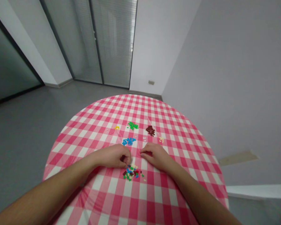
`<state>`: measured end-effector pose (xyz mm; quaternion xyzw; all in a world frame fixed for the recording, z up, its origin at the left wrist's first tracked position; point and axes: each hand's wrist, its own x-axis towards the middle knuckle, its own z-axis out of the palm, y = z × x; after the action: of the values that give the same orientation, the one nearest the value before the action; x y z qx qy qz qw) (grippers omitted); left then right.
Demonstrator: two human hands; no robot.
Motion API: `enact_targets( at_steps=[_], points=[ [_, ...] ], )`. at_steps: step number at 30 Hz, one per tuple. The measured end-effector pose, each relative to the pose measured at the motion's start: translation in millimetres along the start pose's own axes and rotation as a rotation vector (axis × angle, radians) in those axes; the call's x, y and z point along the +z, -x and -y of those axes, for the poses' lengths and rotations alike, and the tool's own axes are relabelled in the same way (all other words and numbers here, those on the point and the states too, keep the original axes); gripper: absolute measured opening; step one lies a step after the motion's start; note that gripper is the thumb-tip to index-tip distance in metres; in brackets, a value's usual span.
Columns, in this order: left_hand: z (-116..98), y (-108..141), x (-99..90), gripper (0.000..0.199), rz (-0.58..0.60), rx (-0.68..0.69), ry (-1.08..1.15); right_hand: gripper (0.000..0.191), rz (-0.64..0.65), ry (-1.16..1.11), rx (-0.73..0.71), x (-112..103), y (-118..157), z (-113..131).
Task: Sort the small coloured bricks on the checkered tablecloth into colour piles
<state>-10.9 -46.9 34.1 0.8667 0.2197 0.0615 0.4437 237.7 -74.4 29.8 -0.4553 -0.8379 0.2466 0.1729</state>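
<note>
My left hand [118,155] is curled over the table, its fingertips touching the far edge of a mixed pile of small coloured building bricks [131,172]. Blue, green, brown, red and cream bricks lie jumbled in that pile. My right hand [155,155] rests on the cloth to the right, thumb and forefinger pinched together. Whatever either hand holds is hidden or too small to make out. Beyond my hands lie a blue heap [129,141], a green heap [132,125], a dark brown heap [150,130], a few yellow bricks [117,127] and some cream bricks [161,139].
A round table with a red-and-white checked cloth [121,200] carries everything. A few white bricks [144,138] lie between the heaps. Past the table are a grey floor [25,125], glass doors [114,43] and a wall [236,78] to the right.
</note>
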Motion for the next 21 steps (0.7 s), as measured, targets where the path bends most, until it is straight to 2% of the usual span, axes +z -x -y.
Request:
enact_targets(
  at_steps=[6, 16, 21],
  points=[
    [2.6, 0.9, 1.5, 0.015, 0.002, 0.006, -0.001, 0.014, 0.057, -0.040, -0.077, -5.2, 2.8, -0.9],
    [2.9, 0.9, 2.4, 0.014, -0.003, -0.011, 0.010, 0.013, 0.104, -0.015, -0.081, -7.0, 4.2, 1.3],
    [0.9, 1.2, 1.6, 0.014, -0.002, -0.023, 0.003, 0.016, 0.082, 0.004, -0.075, -7.1, 4.6, 0.1]
  ],
)
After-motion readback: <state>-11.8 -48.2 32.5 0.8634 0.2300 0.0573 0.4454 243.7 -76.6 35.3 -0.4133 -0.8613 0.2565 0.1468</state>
